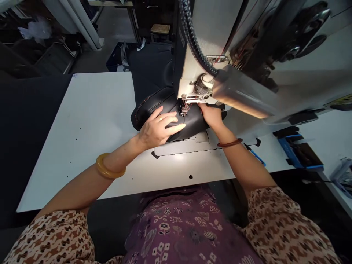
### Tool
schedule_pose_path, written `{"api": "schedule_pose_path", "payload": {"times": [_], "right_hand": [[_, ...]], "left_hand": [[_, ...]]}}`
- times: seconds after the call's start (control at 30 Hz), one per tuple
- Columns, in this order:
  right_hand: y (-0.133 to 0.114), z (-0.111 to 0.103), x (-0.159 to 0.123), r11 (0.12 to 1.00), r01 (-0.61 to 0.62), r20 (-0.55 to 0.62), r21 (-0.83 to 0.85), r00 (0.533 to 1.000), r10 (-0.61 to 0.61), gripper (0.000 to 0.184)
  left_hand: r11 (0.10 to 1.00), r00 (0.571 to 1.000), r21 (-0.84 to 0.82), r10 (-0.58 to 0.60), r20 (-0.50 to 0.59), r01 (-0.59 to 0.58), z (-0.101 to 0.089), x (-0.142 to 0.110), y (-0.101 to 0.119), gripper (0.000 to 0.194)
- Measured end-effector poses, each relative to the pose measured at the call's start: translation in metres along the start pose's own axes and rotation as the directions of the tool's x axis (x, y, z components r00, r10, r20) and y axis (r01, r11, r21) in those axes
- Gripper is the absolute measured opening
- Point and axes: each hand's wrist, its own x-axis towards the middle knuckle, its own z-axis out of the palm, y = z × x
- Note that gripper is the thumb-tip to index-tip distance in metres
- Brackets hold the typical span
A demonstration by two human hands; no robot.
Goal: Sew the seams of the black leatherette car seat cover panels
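Note:
A black leather panel with orange topstitching along a curved seam lies under the sewing machine's presser foot. My left hand presses flat on the leather just left of the foot, fingers spread and pointing toward the needle. My right hand sits at the panel's far right side, fingers curled over and gripping the leather close to the foot. The needle area is partly hidden by the foot and the machine's head. A bangle circles each wrist.
The white sewing table extends left and toward me, with a metal plate set into it. More dark material hangs behind the machine. A blue tool rack stands at right, and a stool is in the background.

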Motion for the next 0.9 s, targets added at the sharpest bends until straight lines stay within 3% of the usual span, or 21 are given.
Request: {"api": "schedule_pose_path", "payload": {"times": [0.07,0.1,0.17,0.2,0.23,0.27,0.3,0.33,0.37,0.43,0.5,0.63,0.7,0.77,0.8,0.9], "right_hand": [[-0.012,-0.014,-0.019,0.997,0.006,0.002,-0.076,1.0,-0.006,0.027],[-0.019,-0.023,-0.032,0.994,0.025,-0.005,-0.109,1.0,-0.025,0.027],[-0.03,-0.039,-0.065,0.992,0.066,-0.07,-0.112,0.995,-0.074,0.026],[-0.035,-0.044,-0.083,0.996,0.058,-0.117,-0.064,0.991,-0.065,0.025],[-0.04,-0.046,-0.101,1.0,0.006,-0.145,0.019,0.989,-0.003,0.024],[-0.044,-0.046,-0.118,0.983,-0.112,-0.132,0.142,0.983,0.131,0.021],[-0.048,-0.043,-0.135,0.917,-0.285,-0.048,0.28,0.95,0.31,0.019],[-0.052,-0.037,-0.15,0.795,-0.463,0.083,0.393,0.878,0.471,0.016],[-0.057,-0.028,-0.164,0.648,-0.606,0.225,0.461,0.786,0.575,0.014],[-0.068,-0.008,-0.183,0.412,-0.759,0.435,0.504,0.635,0.638,0.014],[-0.078,0.012,-0.194,0.276,-0.809,0.536,0.52,0.56,0.632,0.017],[-0.095,0.045,-0.191,-0.026,-0.841,0.692,0.541,0.427,0.582,0.015],[-0.101,0.056,-0.179,-0.124,-0.823,0.734,0.554,0.413,0.54,0.018],[-0.105,0.063,-0.161,-0.218,-0.775,0.747,0.593,0.429,0.507,0.027],[-0.107,0.065,-0.152,-0.275,-0.731,0.743,0.625,0.448,0.498,0.031],[-0.109,0.059,-0.125,-0.43,-0.538,0.688,0.725,0.529,0.497,0.039]], "left_hand": [[0.983,0.974,0.003,-0.179,-0.141,0.181,0.003,-0.026,0.005,0.036],[0.942,0.914,-0.011,-0.327,-0.24,0.335,0.006,-0.041,0.005,0.035],[0.758,0.683,-0.124,-0.635,-0.36,0.64,0.015,-0.068,-0.002,0.04],[0.637,0.559,-0.189,-0.757,-0.339,0.747,0.02,-0.077,-0.007,0.044],[0.529,0.465,-0.23,-0.84,-0.281,0.817,0.026,-0.084,-0.014,0.045],[0.447,0.402,-0.245,-0.89,-0.215,0.86,0.032,-0.087,-0.02,0.042],[0.397,0.368,-0.238,-0.916,-0.16,0.886,0.036,-0.088,-0.026,0.035],[0.375,0.355,-0.22,-0.926,-0.126,0.9,0.039,-0.086,-0.029,0.028],[0.37,0.353,-0.199,-0.928,-0.118,0.907,0.04,-0.083,-0.031,0.024],[0.373,0.353,-0.155,-0.925,-0.143,0.915,0.034,-0.077,-0.025,0.027],[0.392,0.37,-0.108,-0.912,-0.176,0.914,0.016,-0.074,-0.01,0.03],[0.475,0.463,-0.009,-0.862,-0.204,0.88,-0.041,-0.07,0.033,0.034],[0.559,0.566,0.089,-0.808,-0.165,0.824,-0.071,-0.058,0.054,0.042],[0.66,0.695,0.251,-0.716,-0.075,0.708,-0.097,-0.038,0.069,0.051],[0.689,0.737,0.331,-0.675,-0.028,0.644,-0.109,-0.025,0.074,0.055],[0.7,0.782,0.477,-0.621,0.042,0.531,-0.139,0.015,0.069,0.068]]}}
